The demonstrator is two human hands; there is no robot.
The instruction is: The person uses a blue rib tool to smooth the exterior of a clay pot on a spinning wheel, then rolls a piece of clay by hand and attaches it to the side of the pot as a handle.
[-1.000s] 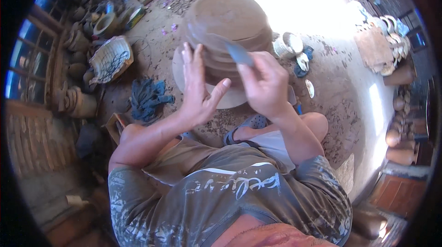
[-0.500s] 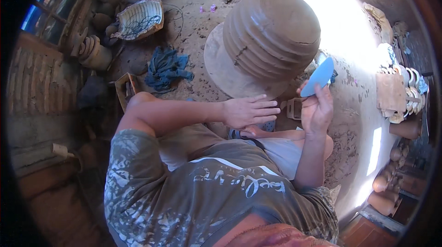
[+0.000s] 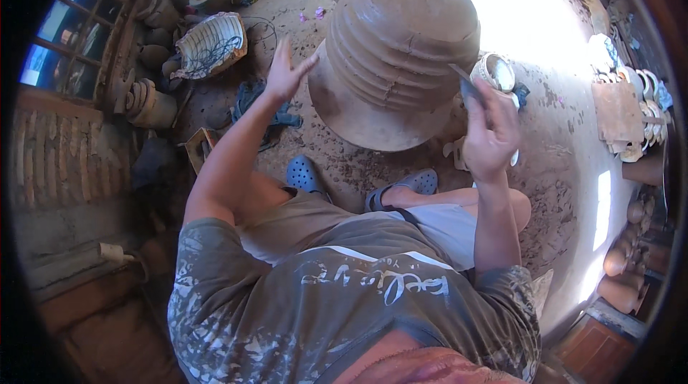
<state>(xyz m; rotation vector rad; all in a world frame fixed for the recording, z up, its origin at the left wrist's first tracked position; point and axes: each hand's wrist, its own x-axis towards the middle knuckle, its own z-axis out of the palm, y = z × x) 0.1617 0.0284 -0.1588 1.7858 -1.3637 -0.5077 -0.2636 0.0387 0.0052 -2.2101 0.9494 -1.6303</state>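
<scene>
Brown clay forms the ridged, round vessel (image 3: 405, 40) on a dusty, flat disc (image 3: 387, 139), head view. The right hand (image 3: 491, 133) clamps a thin grey-blue blade (image 3: 469, 87) near its wall; tilting could gouge ridges. The empty left hand (image 3: 285, 77) spreads thumb from fingers.

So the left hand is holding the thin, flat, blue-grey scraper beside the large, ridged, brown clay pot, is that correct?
Wrong hand: the head view shows the right hand holding the thin, flat, blue-grey scraper beside the large, ridged, brown clay pot.
</scene>
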